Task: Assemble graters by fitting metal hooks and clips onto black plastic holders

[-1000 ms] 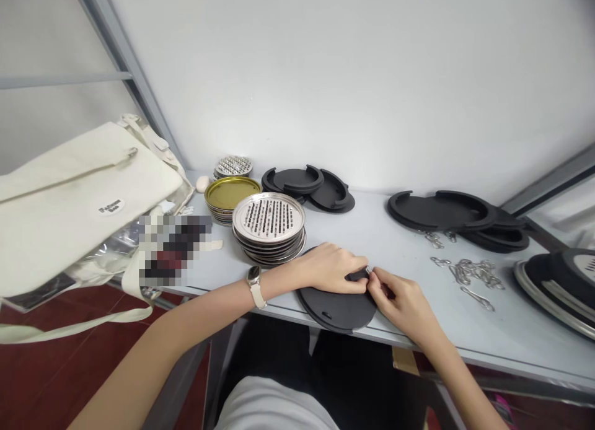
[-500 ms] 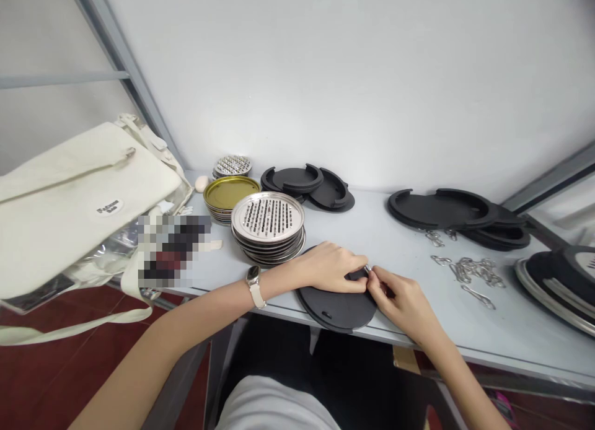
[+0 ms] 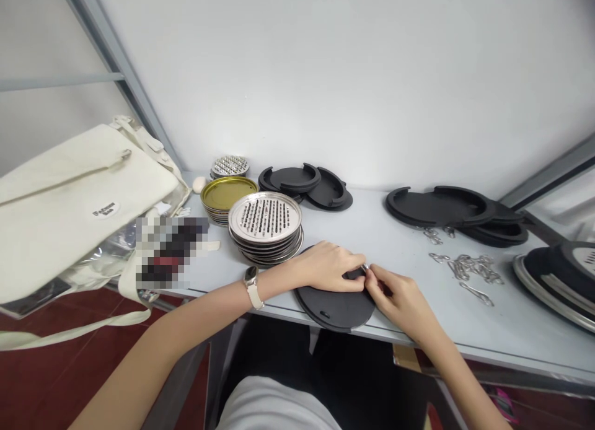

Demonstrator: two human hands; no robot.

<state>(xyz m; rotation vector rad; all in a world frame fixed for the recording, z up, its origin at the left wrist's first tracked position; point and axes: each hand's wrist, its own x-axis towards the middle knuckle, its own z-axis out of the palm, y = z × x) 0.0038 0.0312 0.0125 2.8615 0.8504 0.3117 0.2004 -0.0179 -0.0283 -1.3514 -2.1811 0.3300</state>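
A round black plate (image 3: 339,309) lies at the table's front edge, partly under both hands. Across its upper part rests my left hand (image 3: 328,267), with a watch on the wrist; its thumb and forefinger close around a raised part of the plate near the right rim. My right hand (image 3: 393,292) pinches a small silver metal piece (image 3: 365,267) at that rim, between its thumb and forefinger. Most of the metal piece is covered by the fingertips. To the right lies a loose pile of silver wire clips (image 3: 471,267).
Left of the hands stand stacked grater discs (image 3: 266,218) and gold lids (image 3: 229,193). Black round holders (image 3: 295,177) lie behind, and more holders (image 3: 437,208) at the right. A cream bag (image 3: 79,201) fills the left side. Dark discs (image 3: 558,281) sit at the right edge.
The whole view has shifted slightly. Both hands keep nearly the same pose on the black plate, and the metal piece is still between the right fingertips.
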